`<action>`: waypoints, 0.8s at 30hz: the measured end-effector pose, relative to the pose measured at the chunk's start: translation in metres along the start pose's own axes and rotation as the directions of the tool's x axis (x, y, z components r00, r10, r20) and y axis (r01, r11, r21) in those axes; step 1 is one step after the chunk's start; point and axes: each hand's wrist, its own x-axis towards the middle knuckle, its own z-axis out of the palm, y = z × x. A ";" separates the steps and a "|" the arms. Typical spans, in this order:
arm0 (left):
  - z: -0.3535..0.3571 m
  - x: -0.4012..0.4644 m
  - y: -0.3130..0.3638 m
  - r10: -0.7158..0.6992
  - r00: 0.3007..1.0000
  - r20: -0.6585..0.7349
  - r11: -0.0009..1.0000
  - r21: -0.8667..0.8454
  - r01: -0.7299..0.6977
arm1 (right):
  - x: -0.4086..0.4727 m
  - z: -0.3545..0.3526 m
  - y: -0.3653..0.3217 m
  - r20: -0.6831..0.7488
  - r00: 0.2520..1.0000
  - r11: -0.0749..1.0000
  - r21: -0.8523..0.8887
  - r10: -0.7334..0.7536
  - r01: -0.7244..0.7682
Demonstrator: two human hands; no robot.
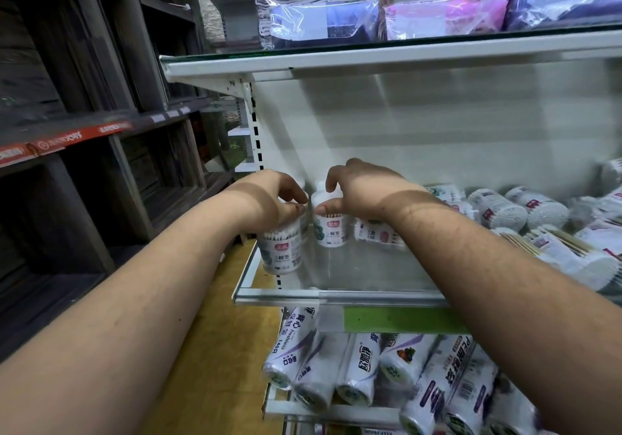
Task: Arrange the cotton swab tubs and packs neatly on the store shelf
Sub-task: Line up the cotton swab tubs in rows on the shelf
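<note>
My left hand [272, 195] grips the top of a clear cotton swab tub [282, 249] standing at the left end of the glass shelf [336, 295]. My right hand [356, 189] holds the top of a second upright tub [331, 229] just to the right and farther back. Another tub [377, 232] lies on its side under my right wrist. More tubs [501, 210] and flat swab packs [572, 253] lie jumbled across the shelf's right part.
The lower shelf holds rolls of plastic bags [360, 364]. Bagged cloths [319, 3] sit on the glass shelf above. Dark wooden shelving [84, 131] stands to the left across a yellow floor [218, 333]. A green price strip [397, 320] runs along the shelf front.
</note>
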 end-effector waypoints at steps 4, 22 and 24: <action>0.001 0.005 0.006 0.012 0.999 -0.041 1.000 -0.017 -0.013 | 0.001 -0.002 0.007 0.032 0.999 0.999 0.023 -0.027 0.026; 0.014 0.010 0.035 0.080 0.996 -0.044 0.997 -0.020 -0.080 | -0.035 0.005 0.041 0.146 0.986 0.974 -0.219 0.085 -0.052; 0.013 0.009 0.036 0.081 0.996 -0.035 0.997 -0.015 -0.082 | -0.040 0.005 0.041 0.179 0.979 0.976 -0.208 0.101 -0.063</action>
